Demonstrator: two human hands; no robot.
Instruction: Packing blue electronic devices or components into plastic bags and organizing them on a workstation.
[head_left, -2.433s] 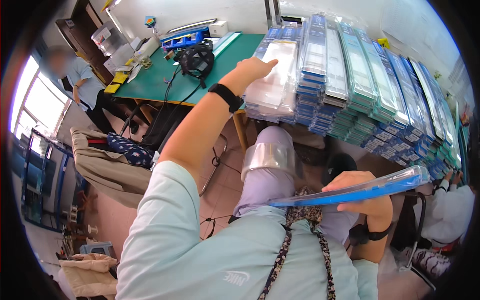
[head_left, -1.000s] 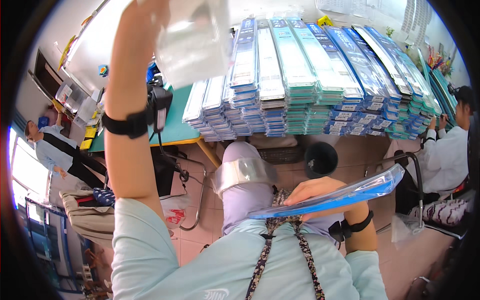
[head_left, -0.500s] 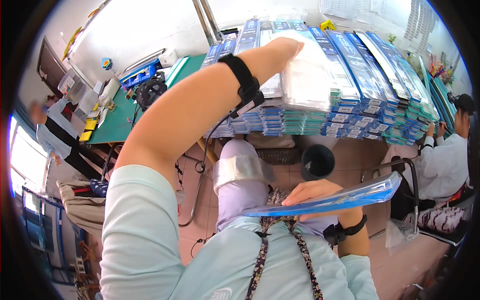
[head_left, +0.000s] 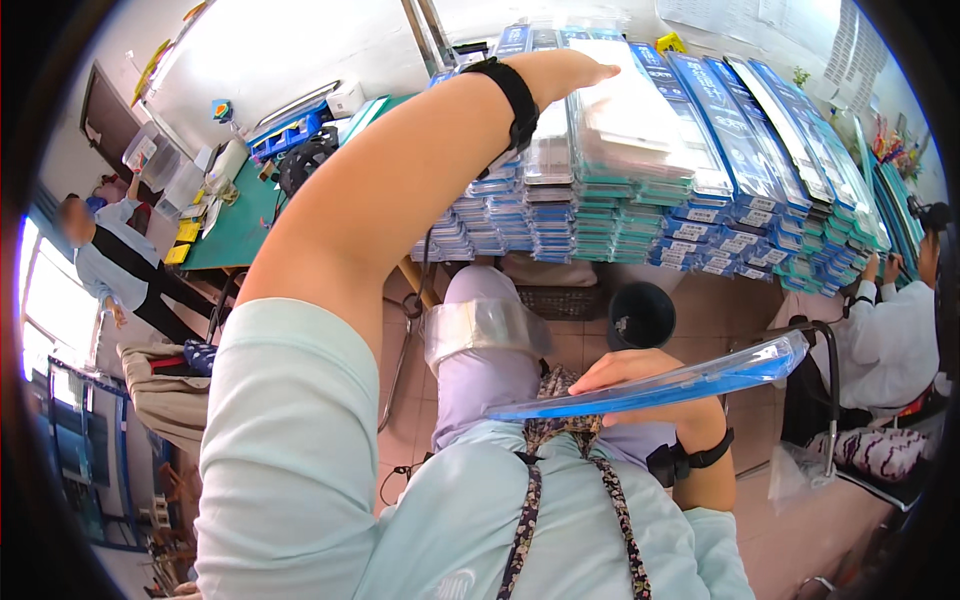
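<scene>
My left hand is stretched out to the far stacks, at the upper left edge of a bright, glare-washed clear plastic package. Most of its fingers are hidden or lost in the glare, so their grip is unclear. That package lies on a stack of flat packages with greenish-blue edges. Close to my body, my right hand grips a long flat blue package in clear plastic. The package is held nearly edge-on across my lap, its right end higher than its left.
Long blue packages stand in several stacks along the bench. A dark bucket and a dark crate are beneath it. A green table carries tools at left. One person stands far left; another sits at right.
My left arm has reached farther forward. The glare-washed package now sits farther back on its stack, uncovering more of the stack's front edges. My right hand still holds the blue package.
</scene>
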